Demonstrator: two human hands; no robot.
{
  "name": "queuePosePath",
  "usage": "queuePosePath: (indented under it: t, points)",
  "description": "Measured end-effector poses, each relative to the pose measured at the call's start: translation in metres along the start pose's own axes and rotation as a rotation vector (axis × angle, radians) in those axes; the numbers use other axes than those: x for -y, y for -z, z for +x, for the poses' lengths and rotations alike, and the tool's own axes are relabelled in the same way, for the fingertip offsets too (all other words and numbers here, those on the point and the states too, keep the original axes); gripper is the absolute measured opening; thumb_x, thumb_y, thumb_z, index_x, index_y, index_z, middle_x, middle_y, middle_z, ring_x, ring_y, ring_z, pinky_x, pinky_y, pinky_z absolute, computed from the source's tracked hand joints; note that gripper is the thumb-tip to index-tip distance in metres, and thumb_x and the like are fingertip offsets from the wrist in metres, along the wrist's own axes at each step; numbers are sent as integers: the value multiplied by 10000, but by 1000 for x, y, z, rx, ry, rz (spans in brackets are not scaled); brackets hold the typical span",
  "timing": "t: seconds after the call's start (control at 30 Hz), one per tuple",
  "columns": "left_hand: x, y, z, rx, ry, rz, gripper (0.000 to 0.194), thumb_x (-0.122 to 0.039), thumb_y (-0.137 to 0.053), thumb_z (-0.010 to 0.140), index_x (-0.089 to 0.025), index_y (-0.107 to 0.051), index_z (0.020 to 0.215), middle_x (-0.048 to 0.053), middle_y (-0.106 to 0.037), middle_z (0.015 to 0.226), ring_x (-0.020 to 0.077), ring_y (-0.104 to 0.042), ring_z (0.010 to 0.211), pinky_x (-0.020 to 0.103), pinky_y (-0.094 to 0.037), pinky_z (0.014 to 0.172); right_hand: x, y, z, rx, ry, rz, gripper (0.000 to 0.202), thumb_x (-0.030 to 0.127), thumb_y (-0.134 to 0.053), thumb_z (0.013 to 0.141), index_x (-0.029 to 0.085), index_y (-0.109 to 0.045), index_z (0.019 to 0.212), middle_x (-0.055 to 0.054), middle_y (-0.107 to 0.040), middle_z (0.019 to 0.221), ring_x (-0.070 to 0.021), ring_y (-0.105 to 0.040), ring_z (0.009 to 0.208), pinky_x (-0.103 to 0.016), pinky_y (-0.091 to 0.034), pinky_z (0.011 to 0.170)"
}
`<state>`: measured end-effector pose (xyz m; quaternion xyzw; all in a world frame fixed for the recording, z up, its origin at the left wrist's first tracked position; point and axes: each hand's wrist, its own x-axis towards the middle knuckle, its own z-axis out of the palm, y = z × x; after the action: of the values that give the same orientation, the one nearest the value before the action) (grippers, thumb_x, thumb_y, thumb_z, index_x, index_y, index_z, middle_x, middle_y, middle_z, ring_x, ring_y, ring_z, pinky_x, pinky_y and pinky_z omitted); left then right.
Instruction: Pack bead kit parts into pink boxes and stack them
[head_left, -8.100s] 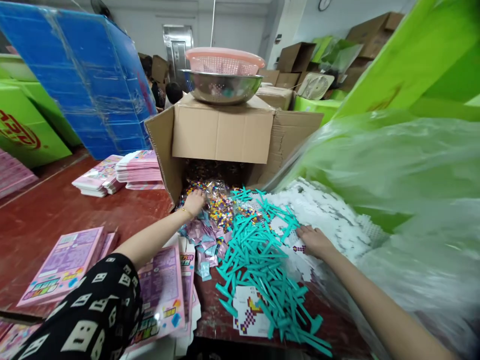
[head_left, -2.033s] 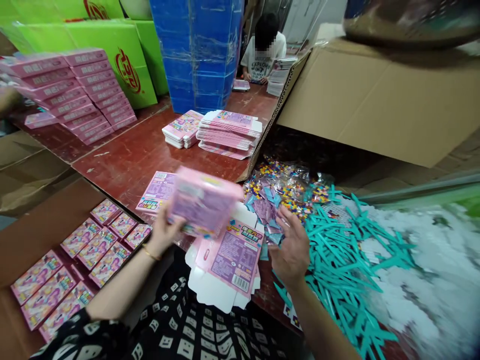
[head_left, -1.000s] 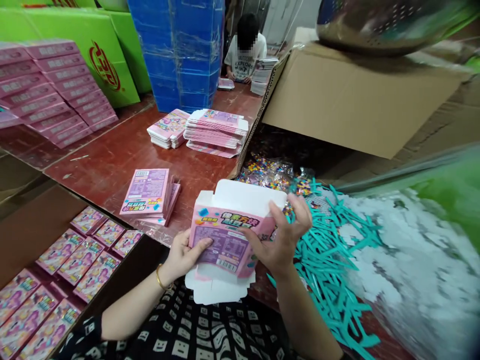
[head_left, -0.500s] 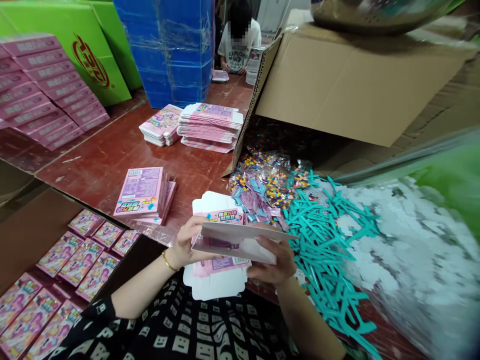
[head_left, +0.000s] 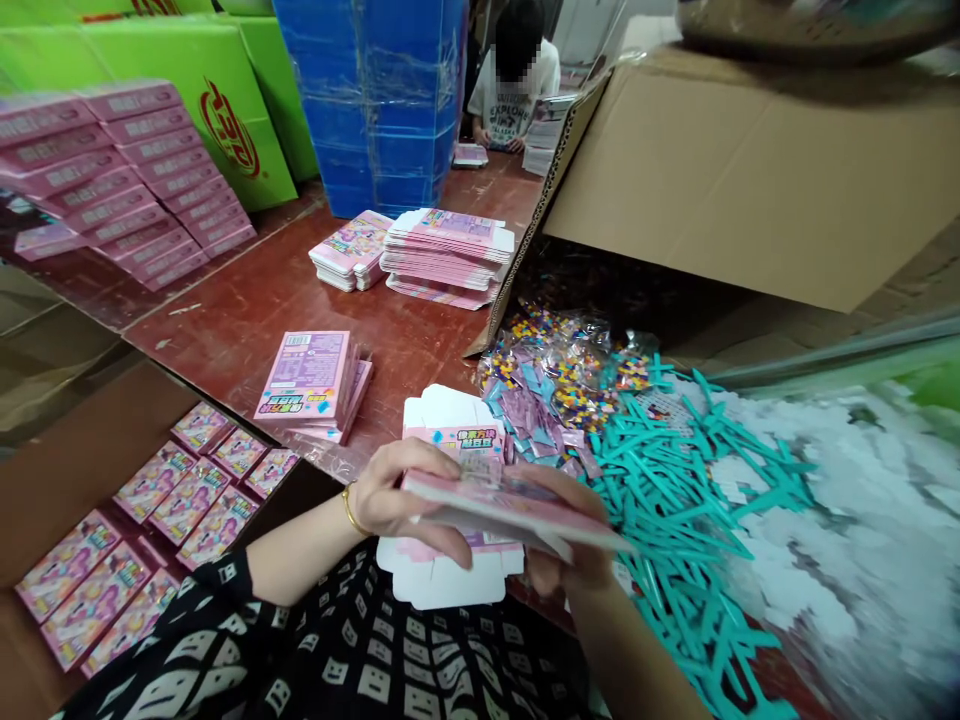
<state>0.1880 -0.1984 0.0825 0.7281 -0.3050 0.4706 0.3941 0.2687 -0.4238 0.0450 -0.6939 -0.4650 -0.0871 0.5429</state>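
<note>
Between my hands is a pink cardboard box (head_left: 517, 508), tilted, its edge toward me and blurred by motion. My left hand (head_left: 397, 490) grips its left end, thumb below and fingers on top. At the other end my right hand (head_left: 574, 495) holds it, fingers over the upper face; the box hides part of this hand. Beneath them lie flat unfolded box blanks (head_left: 450, 588) with white flaps. Close by on the right are small purple and blue sachets (head_left: 529, 412) and a heap of teal plastic tweezers-like sticks (head_left: 652, 500).
Pink boxes (head_left: 307, 375) lie left of my hands, with stacked flat cartons (head_left: 442, 255) behind. A carton of packed boxes (head_left: 191, 500) stands lower left. Bead bags (head_left: 570, 360) spill from a large cardboard box (head_left: 735, 170). White pieces (head_left: 840, 520) fill the right. Another person (head_left: 514, 90) sits beyond.
The box has turned in my hands: its open, pale inside faced me before, and now a pink printed face shows on top. My right fingers have moved over its top.
</note>
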Motion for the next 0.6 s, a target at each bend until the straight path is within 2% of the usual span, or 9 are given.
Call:
queuePosePath:
  t: [0.07,0.13,0.2,0.27,0.33,0.4,0.47,0.6]
  points:
    - [-3,4,-10,71,110,21,414,-455,-736,820,-227,-586,1130,36,-648,903,163,-686,734,261,-614,613,-3,-4,-1,45,99,25,439,603,-449,950,285,-594,1216,-85,-720,1048,-264,-732,883,-392,-628,718]
    - [-6,5,-17,145,252,19,324,-475,-659,877,-188,-609,1018,44,-643,846,162,-677,720,261,-596,609,-6,-7,-2,72,116,-18,499,656,-382,949,266,-616,1155,-100,-716,1022,-261,-729,887,-400,-626,722]
    - [-5,2,-20,146,325,24,301,-463,-564,937,-174,-608,864,85,-658,910,185,-687,809,293,-599,673,-9,-10,-4,20,83,-128,501,662,-382,943,258,-644,1082,-116,-704,1018,-282,-722,910,-446,-620,756]
    - [3,-4,-19,96,344,58,273,-393,-514,973,-181,-587,817,121,-655,1067,221,-680,978,356,-596,788,-14,-13,-3,-98,79,-251,324,558,-488,943,286,-645,1022,-102,-693,1033,-291,-713,947,-483,-607,803]
    - [15,-13,-19,4,329,61,53,-253,-543,963,-224,-566,1001,107,-633,1182,240,-646,1111,436,-569,891,-22,-16,0,-243,90,-280,153,410,-598,914,322,-596,1040,-71,-689,1026,-273,-712,933,-483,-609,796]
    - [28,-21,-22,-77,262,3,412,-106,-550,929,-300,-419,1268,63,-644,1170,218,-644,1123,482,-548,931,-32,-20,5,-328,86,-257,199,334,-627,892,338,-530,1066,-41,-691,958,-253,-716,860,-484,-620,754]
    - [37,-25,-26,-75,200,-40,600,-49,-512,921,-329,-284,1400,46,-658,1125,199,-652,1091,483,-549,927,-39,-21,9,-312,49,-266,203,309,-610,892,328,-506,1065,-35,-696,914,-254,-718,841,-505,-622,747]
    - [49,-18,-17,73,201,78,491,-114,-494,957,-248,-392,1418,74,-677,1057,184,-664,998,382,-569,856,-35,-4,17,-163,67,-255,314,246,-667,865,318,-511,1128,-50,-717,1006,-268,-715,957,-493,-618,789]
